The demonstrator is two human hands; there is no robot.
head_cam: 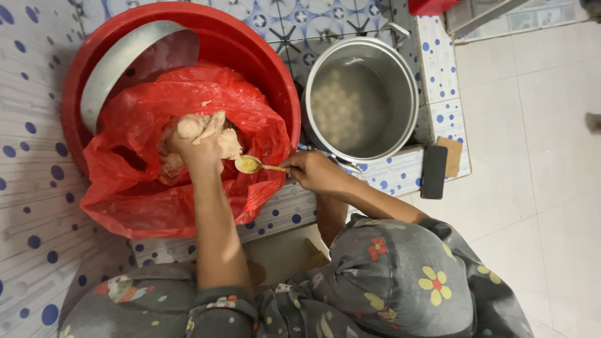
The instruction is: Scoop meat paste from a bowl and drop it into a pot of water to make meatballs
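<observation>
2 hands busy: our left hand fist-squeezes pale soft paste inside the red plastic bag in the round red basin; our right hand pinches a small metal spoon beside it. Paste looks sticky, heavy, shapeless; scoop, don't pinch.

1. A crumpled red plastic bag, open at the top, fills the left centre of the frame.
2. A dark rectangular phone, screen blank, lies right of centre.
3. A small brown cardboard piece sits just beside the phone, on its right.
</observation>
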